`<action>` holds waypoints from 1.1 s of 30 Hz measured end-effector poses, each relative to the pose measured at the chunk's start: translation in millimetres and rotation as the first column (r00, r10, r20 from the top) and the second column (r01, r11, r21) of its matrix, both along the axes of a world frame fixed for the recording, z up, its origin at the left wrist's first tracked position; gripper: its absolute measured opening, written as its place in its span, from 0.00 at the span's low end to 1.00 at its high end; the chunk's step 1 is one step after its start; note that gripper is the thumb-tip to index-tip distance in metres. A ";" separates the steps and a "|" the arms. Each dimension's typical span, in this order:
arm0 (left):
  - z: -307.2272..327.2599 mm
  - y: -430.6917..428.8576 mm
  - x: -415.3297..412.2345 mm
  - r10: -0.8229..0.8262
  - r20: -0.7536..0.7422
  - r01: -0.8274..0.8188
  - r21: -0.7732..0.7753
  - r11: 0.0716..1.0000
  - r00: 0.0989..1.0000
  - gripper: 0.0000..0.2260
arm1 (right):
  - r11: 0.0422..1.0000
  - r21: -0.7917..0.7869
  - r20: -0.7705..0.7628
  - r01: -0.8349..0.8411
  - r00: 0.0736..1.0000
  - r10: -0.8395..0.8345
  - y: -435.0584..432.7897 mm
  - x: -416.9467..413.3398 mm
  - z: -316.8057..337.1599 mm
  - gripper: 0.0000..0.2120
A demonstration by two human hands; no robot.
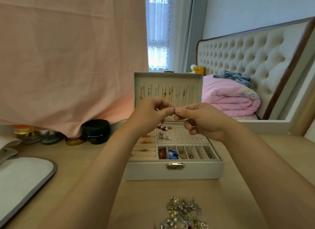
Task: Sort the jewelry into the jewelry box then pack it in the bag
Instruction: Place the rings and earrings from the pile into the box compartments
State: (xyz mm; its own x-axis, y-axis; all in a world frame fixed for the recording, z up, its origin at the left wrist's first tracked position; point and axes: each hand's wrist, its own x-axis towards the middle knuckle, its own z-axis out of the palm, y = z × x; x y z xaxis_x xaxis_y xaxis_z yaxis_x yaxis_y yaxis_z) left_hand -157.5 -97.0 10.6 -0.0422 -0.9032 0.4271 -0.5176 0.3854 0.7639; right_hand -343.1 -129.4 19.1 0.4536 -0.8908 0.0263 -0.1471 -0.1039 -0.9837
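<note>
Above the open jewelry box [173, 170], your left hand [150, 112] and right hand [202, 121] meet fingertip to fingertip. Both pinch one small silver piece [174, 109] between thumb and forefinger; the piece is too small to identify. The remaining fingers of each hand are curled. The box stands on the table [102, 160] with its clasp facing you and its lid [167, 75] upright at the back. A row of necklaces [165, 92] hangs inside the lid, directly behind your hands. Inside the box, the ring rolls [144, 150] on the left carry a few rings. The perforated panel [182, 135] at the back right carries several small items along its left edge. The narrow compartments [187, 152] along the front right hold a red piece, a blue piece and some metal pieces. In front of the box, nearest you, lies the pile of loose jewelry [185, 213], well apart from your hands. Left of the box sits a black jar [96, 131], under the hem of a pink cloth [68, 58]. Further left of the box lies a flat white item with a grey edge [51, 174].
</note>
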 end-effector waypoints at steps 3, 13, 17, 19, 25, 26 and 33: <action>-3.2 -2.6 -0.3 -0.008 -0.019 0.008 0.023 1.000 1.000 0.02 | 1.000 0.009 -0.009 0.025 1.000 -0.024 -1.2 1.7 -2.6 0.08; 0.3 -0.1 6.2 0.026 0.040 -0.025 -0.006 1.000 0.999 0.03 | 0.965 -0.240 0.034 0.110 0.994 -0.105 5.3 11.7 -5.4 0.08; 1.8 0.2 7.8 0.021 0.025 -0.021 0.002 1.000 0.999 0.04 | 0.923 -0.357 0.000 0.145 0.988 -0.155 6.3 17.8 -8.9 0.12; 2.1 0.4 8.6 0.008 0.031 -0.009 0.015 1.000 0.999 0.05 | 0.905 -0.387 0.013 0.178 0.982 -0.188 5.0 19.5 -10.6 0.10; -1.8 -0.7 9.5 0.016 0.040 -0.018 0.068 0.998 0.999 0.04 | 0.872 -0.450 -0.028 0.193 0.973 -0.229 0.8 18.1 -15.7 0.06; -3.2 -1.1 9.5 0.018 0.051 -0.023 0.084 0.996 0.999 0.04 | 0.860 -0.474 -0.053 0.191 0.968 -0.245 -0.1 17.3 -17.5 0.06; -8.3 -4.6 14.5 0.091 0.062 -0.095 0.070 0.993 0.994 0.01 | 0.814 -0.581 -0.439 -0.031 0.854 -0.280 -7.2 4.5 -25.3 0.02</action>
State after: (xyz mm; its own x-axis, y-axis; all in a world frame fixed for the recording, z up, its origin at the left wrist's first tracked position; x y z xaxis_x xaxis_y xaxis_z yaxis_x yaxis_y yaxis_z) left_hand -143.0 -101.6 2.2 0.0206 -0.9329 0.3596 -0.5936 0.2781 0.7552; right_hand -338.6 -136.6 -6.2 0.4286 -0.8385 0.3363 -0.6334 -0.5444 -0.5500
